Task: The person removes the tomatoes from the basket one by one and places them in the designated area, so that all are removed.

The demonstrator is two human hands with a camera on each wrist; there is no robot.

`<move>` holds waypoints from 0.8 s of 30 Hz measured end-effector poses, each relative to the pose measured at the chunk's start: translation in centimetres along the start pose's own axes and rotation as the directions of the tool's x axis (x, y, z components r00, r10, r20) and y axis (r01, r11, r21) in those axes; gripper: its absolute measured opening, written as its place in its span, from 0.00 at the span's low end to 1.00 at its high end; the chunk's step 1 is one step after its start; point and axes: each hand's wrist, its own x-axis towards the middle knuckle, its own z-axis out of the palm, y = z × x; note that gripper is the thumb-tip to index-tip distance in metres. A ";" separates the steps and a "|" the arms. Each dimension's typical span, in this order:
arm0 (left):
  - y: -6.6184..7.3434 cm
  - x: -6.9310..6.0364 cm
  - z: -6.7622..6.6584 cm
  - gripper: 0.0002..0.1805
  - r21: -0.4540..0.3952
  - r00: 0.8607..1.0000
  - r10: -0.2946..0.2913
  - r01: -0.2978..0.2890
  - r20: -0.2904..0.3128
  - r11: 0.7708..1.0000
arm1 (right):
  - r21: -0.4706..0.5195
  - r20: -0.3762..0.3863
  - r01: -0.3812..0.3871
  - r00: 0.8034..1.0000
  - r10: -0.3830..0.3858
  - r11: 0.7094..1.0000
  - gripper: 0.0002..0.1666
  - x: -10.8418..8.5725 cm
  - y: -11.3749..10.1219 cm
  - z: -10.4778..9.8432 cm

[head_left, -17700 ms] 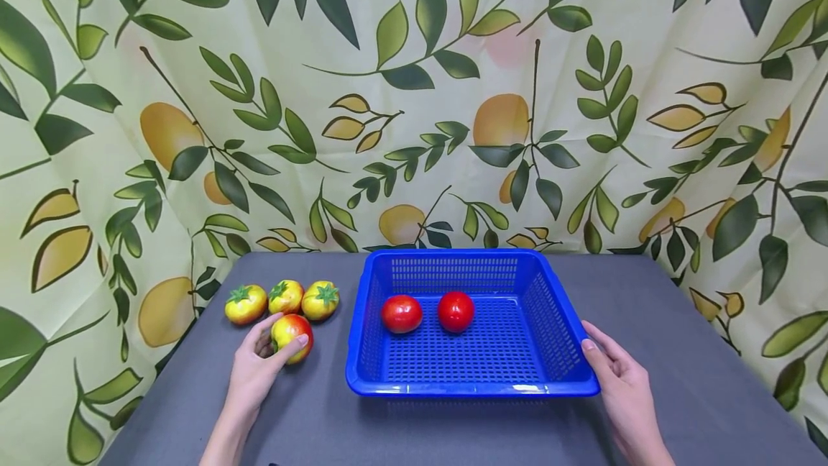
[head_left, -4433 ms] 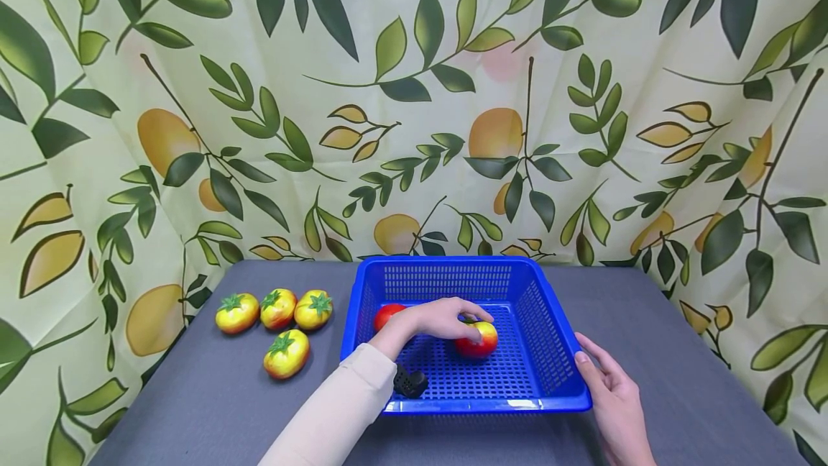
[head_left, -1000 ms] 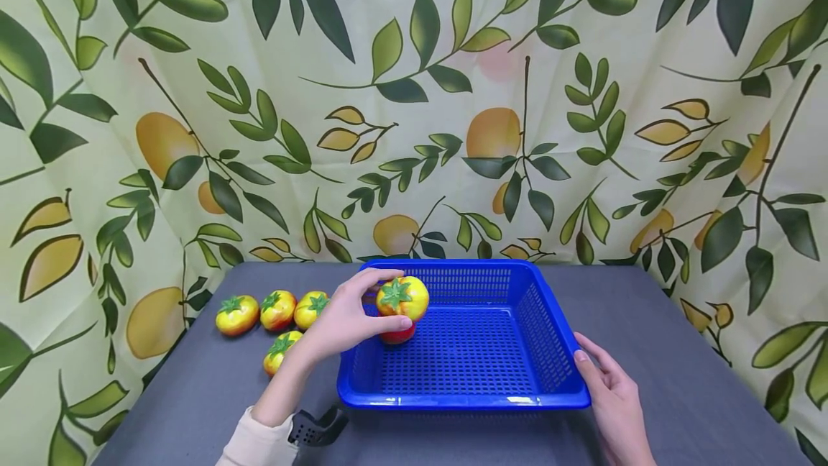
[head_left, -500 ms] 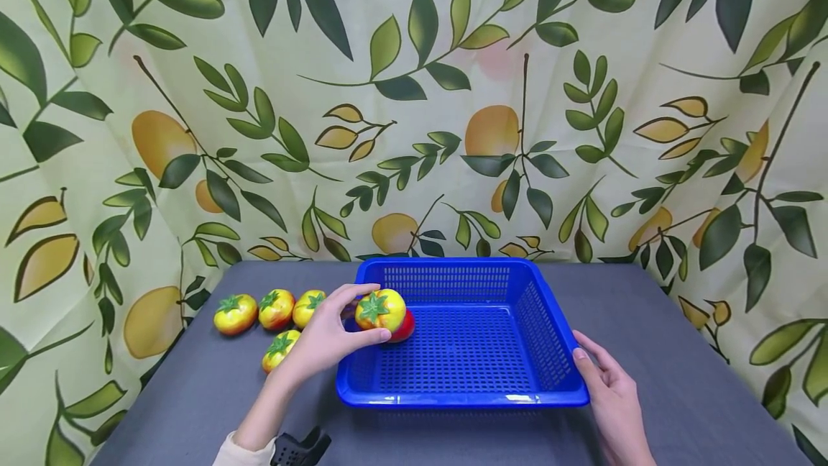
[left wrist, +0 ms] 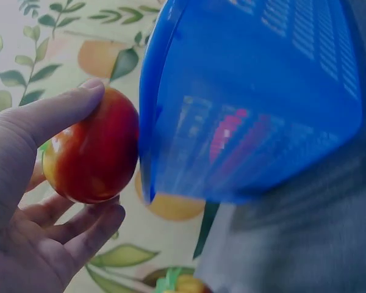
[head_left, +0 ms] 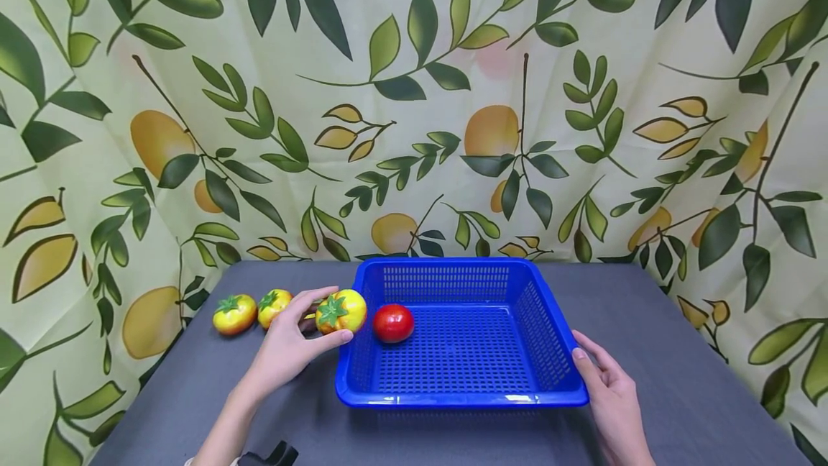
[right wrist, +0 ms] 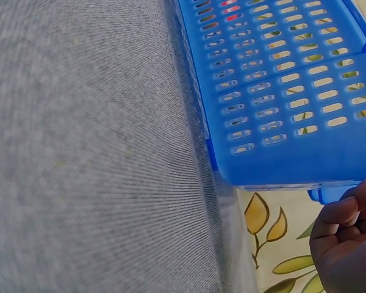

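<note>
My left hand point(head_left: 284, 347) holds a yellow-and-red tomato point(head_left: 343, 310) between thumb and fingers, its green leafy top facing left, beside the basket's left rim. In the left wrist view the tomato's red underside point(left wrist: 94, 146) shows close to the basket wall point(left wrist: 201, 73). The blue plastic basket point(head_left: 462, 400) stands on the table with one red tomato point(head_left: 393, 323) at the left of its floor. My right hand point(head_left: 611, 380) grips the basket's right rim; in the right wrist view its curled fingers point(right wrist: 335, 220) are at the rim.
Left of the basket, two yellow-and-red tomatoes point(head_left: 234, 316) point(head_left: 274, 304) lie on the grey table point(head_left: 504, 441); a third is mostly hidden behind my left hand. A patterned curtain point(head_left: 414, 164) hangs behind and at both sides.
About four seconds ago my left hand was on this tomato inside the basket. It has since lifted it out leftward over the left rim. My right hand has stayed on the right rim.
</note>
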 end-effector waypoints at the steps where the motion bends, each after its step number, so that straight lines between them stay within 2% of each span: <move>1: -0.2 -0.1 -0.3 0.36 0.009 1.000 -0.011 0.011 -0.007 1.000 | 0.003 0.000 0.000 1.000 0.000 1.000 0.40 0.0 0.0 0.0; 6: -0.7 -0.8 -1.4 0.38 0.019 0.997 -0.048 0.049 -0.052 0.999 | 0.048 0.009 0.026 1.000 -0.027 0.999 0.38 0.0 0.2 -0.2; 12: -1.3 -1.9 -2.5 0.38 0.021 0.992 -0.035 0.038 -0.118 0.999 | 0.042 0.022 0.041 0.999 -0.042 0.998 0.38 0.1 0.3 -0.1; 16: -1.8 -2.8 -3.1 0.38 -0.024 0.986 -0.046 0.042 -0.161 0.999 | 0.033 0.022 0.040 0.999 -0.041 0.999 0.39 0.1 0.3 0.0; 24: -3.6 -4.0 -4.5 0.39 -0.074 0.952 -0.138 0.122 -0.272 0.990 | 0.020 0.015 0.032 0.999 -0.032 0.999 0.40 0.0 0.2 0.0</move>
